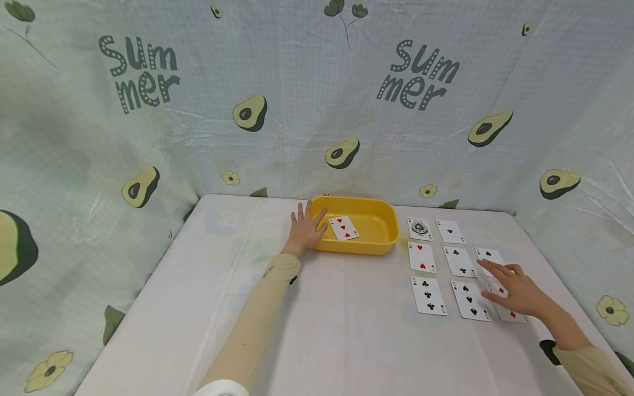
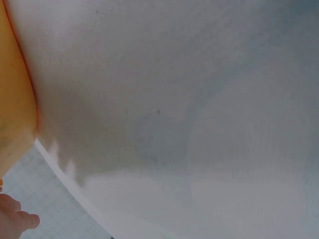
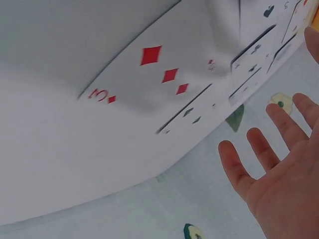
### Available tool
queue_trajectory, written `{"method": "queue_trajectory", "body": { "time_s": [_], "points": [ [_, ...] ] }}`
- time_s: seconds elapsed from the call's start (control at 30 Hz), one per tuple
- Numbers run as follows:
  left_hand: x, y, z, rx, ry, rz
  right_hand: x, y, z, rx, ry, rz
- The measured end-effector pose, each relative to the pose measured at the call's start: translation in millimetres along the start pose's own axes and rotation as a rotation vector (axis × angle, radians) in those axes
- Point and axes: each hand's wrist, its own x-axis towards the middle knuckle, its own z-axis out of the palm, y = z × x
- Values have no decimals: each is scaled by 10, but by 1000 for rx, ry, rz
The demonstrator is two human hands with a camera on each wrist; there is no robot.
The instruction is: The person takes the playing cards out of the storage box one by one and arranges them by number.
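My left hand (image 1: 305,231) rests with fingers spread on the left rim of a yellow plastic basket (image 1: 366,248). A three of hearts (image 1: 344,227) lies face up inside it, near those fingers. My right hand (image 1: 517,291) is held over the right-hand cards, fingers extended and gripping nothing. Beneath it lies a three of diamonds (image 3: 169,74), partly covered in the head view. A two of spades (image 1: 489,254) is at its fingertips. To its left lie a three of spades (image 1: 470,300) and a two of clubs (image 1: 459,261). In the left wrist view only some fingertips (image 2: 20,219) show.
Farther left in the card layout are a three of clubs (image 1: 428,295), a two of hearts (image 1: 421,257) and an ace of spades (image 1: 420,228). An ace of clubs (image 1: 451,231) lies at the back. Printed cloth (image 1: 297,71) surrounds the white table (image 1: 346,330).
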Motion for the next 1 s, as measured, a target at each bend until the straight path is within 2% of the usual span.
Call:
{"method": "queue_trajectory", "body": {
  "time_s": [0.2,0.43,0.6,0.8,1.0],
  "points": [
    [7,-9,14,14,8,4,221,-154,15,-18,55,-93],
    [11,-6,37,-12,6,2,489,-347,13,-15,23,-96],
    [6,-1,32,-17,3,-6,664,-490,9,-12,18,-136],
    [5,-1,25,-2,-9,-14,856,-646,11,-9,-27,-125],
    [-2,5,13,2,-13,-16,1031,-777,8,13,-9,-153]
  ]
}}
